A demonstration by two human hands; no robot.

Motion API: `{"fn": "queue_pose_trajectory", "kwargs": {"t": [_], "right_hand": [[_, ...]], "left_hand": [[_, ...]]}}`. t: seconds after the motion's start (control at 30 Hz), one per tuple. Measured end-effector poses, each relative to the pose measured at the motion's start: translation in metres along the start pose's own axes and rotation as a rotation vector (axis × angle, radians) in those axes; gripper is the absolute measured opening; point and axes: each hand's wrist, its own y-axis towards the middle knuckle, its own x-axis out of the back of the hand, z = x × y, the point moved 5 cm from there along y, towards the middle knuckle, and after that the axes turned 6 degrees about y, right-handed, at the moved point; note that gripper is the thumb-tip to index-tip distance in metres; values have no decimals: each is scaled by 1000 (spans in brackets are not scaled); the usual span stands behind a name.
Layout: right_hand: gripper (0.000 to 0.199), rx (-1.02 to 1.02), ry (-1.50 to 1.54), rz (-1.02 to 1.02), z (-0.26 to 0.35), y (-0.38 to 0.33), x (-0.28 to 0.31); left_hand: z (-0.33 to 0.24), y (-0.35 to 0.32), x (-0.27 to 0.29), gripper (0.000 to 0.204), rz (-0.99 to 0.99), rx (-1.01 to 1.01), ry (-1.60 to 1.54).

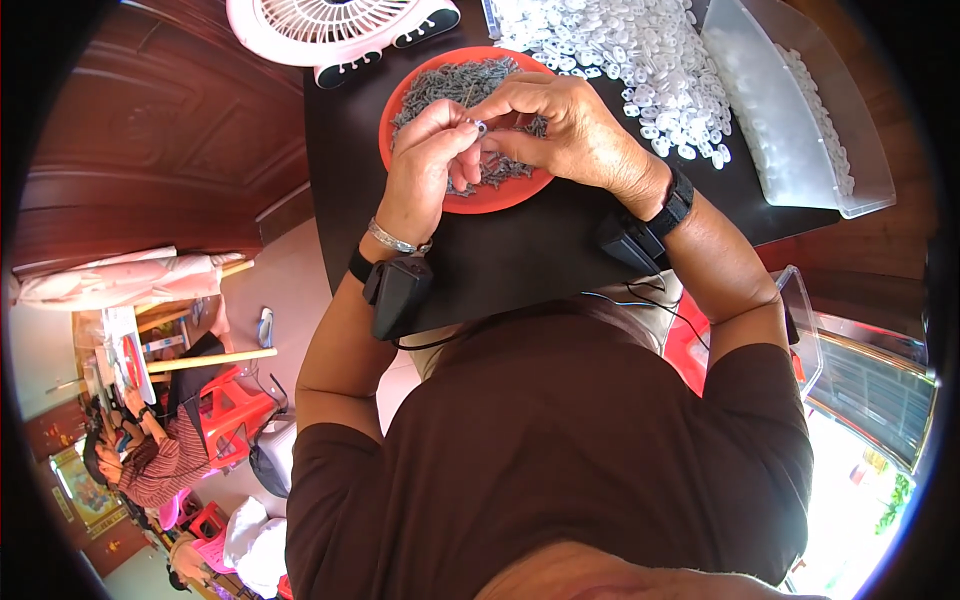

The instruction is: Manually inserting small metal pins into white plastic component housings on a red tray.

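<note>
Both my hands are raised over a round red bowl (398,88) filled with small grey pronged plastic pieces (440,82). My left hand (430,160) is closed, its thumb and forefinger pinching a small whitish piece with a dark spot (481,129). Close against it, my right hand (575,125) has its thumb and forefinger bent in a pinch around the same spot. Whatever lies between the right fingertips is too small to make out. Behind and to the right of the bowl spreads a heap of white oval two-holed plastic pieces (650,70).
At the far right of the black table (500,255), a clear plastic bin (790,140) holds more white pieces. A pink fan (335,25) stands at the back left. Cables hang by the front edge. Off to the left, another person (160,460) sits near red stools (235,415).
</note>
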Motion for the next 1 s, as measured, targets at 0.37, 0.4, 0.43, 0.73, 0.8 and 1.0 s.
{"fn": "queue_pose_trajectory", "kwargs": {"t": [0.37,0.4,0.43,0.73,0.8,1.0], "right_hand": [[16,6,-200,-12,-1,3,7],[16,-34,-306,-24,-7,3,11],[13,8,-379,-65,-9,3,15],[10,-43,-574,-55,-31,-2,19],[10,-40,-623,-76,-32,-2,20],[15,-174,-731,-75,-37,-2,33]], "left_hand": [[-2,1,3,19,5,-60,88],[-4,1,6,19,-60,-82,63],[-6,2,9,20,-126,-105,36],[-2,4,20,18,-244,-177,-30],[-5,3,18,19,-249,-225,4],[-3,12,21,16,-223,-360,10]]}}
